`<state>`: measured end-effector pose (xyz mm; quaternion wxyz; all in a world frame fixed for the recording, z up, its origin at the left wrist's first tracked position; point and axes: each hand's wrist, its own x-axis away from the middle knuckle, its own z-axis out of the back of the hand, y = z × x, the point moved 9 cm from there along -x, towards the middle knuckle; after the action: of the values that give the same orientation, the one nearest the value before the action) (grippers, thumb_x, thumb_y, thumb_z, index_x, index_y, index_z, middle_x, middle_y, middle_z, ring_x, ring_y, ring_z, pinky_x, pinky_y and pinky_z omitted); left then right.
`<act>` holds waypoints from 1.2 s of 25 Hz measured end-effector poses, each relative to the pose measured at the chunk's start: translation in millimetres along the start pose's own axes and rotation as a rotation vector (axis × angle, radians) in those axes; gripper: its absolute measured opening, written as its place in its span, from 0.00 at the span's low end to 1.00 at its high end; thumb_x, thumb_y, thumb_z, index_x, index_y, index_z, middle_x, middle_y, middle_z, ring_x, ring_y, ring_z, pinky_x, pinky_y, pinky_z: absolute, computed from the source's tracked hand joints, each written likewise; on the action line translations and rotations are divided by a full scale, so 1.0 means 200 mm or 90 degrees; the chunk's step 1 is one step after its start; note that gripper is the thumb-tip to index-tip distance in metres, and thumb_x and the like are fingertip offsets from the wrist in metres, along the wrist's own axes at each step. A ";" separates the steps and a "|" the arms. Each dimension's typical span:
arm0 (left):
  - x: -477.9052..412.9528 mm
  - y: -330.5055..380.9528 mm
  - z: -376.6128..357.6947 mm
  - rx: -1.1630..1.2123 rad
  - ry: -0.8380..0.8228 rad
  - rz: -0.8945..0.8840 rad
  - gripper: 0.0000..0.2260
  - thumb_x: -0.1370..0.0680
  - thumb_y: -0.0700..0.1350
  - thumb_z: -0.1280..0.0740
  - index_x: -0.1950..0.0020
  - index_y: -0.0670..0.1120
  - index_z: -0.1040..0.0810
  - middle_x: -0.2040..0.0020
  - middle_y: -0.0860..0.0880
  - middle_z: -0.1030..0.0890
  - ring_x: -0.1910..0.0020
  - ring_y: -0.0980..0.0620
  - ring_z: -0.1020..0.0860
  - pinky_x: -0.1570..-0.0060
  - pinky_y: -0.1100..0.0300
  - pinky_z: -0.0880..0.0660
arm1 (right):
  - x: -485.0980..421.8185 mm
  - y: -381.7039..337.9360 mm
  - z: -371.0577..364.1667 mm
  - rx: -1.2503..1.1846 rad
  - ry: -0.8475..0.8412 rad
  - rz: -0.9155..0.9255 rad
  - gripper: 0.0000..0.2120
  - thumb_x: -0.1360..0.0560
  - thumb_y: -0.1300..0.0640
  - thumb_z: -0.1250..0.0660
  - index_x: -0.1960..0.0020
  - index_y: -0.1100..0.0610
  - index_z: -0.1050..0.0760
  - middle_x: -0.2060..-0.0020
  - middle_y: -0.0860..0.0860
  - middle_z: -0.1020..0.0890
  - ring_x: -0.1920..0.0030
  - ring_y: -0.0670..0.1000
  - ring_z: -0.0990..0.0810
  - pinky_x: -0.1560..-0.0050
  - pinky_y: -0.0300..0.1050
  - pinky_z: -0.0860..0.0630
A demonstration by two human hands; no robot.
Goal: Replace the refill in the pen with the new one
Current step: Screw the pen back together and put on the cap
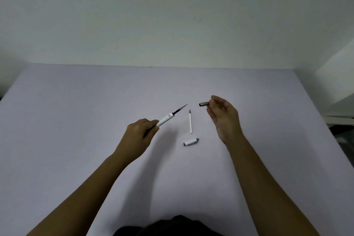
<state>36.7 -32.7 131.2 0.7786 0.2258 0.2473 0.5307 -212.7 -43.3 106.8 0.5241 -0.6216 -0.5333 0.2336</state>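
Pen barrel, refill protruding: clamped in my left hand, angled up-right. Metal tip section: pinched by my raised right hand.

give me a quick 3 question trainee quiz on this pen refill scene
1. True or false: the cap lies on the table.
2. What does the right hand hold? A) the metal tip section B) the cap C) the loose refill
3. Fill in: the dark refill sticks out of the pen barrel held by the ___ hand.

Key: 1 true; 2 A; 3 left.
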 end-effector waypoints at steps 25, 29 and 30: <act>-0.01 0.13 0.10 -0.061 0.004 -0.081 0.12 0.24 0.46 0.40 0.48 0.45 0.20 0.64 0.46 0.24 0.69 0.49 0.29 0.69 0.67 0.37 | 0.15 0.01 -0.22 0.236 -0.124 0.044 0.07 0.27 0.62 0.31 0.53 0.50 0.21 0.57 0.49 0.19 0.55 0.48 0.19 0.48 0.49 0.24; -0.03 0.10 0.13 0.009 0.009 -0.032 0.11 0.23 0.47 0.40 0.47 0.48 0.20 0.63 0.49 0.22 0.66 0.52 0.26 0.66 0.71 0.35 | 0.19 0.01 -0.24 0.297 -0.145 0.073 0.04 0.27 0.60 0.31 0.56 0.52 0.21 0.61 0.50 0.17 0.58 0.49 0.16 0.49 0.52 0.21; -0.03 0.09 0.13 0.025 0.012 -0.015 0.10 0.23 0.47 0.39 0.47 0.49 0.20 0.63 0.50 0.21 0.65 0.53 0.25 0.65 0.71 0.34 | 0.20 -0.01 -0.25 0.306 -0.149 0.084 0.04 0.27 0.61 0.31 0.57 0.52 0.21 0.62 0.50 0.16 0.58 0.49 0.15 0.49 0.50 0.20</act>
<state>38.2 -35.0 164.3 0.7778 0.2332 0.2675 0.5188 -158.6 -27.4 135.3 0.5749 -0.4819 -0.4778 0.4572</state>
